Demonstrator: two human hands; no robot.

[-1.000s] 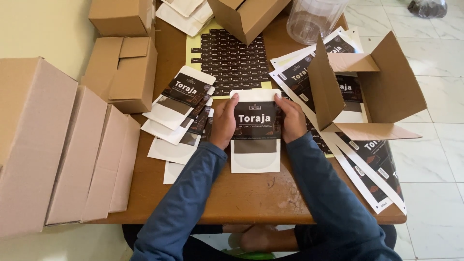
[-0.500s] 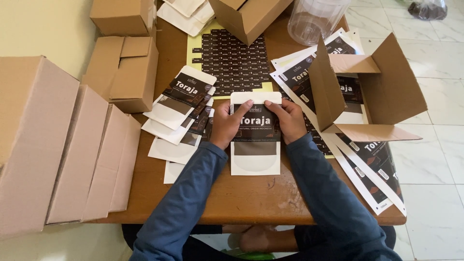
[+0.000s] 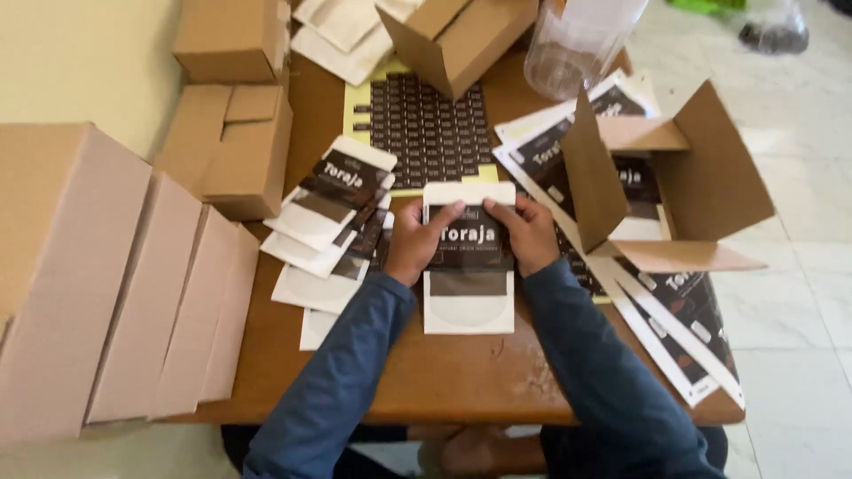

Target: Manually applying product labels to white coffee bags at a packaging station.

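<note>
Both hands are pinching the same white pouch (image 3: pixel 468 302) with a dark label: the left hand (image 3: pixel 417 241) is closing its grip on the pouch's left edge with the thumb lying across the label, and the right hand (image 3: pixel 530 232) is doing likewise on the right edge, the pouch lying flat at the middle of the wooden bench (image 3: pixel 444 372). Just left a fanned pile of labelled pouches (image 3: pixel 333 213) is resting, beyond it a dark sticker sheet (image 3: pixel 426 133), an open cardboard box (image 3: pixel 661 177) is sitting right, and flattened cartons (image 3: pixel 115 293) are leaning far left.
</note>
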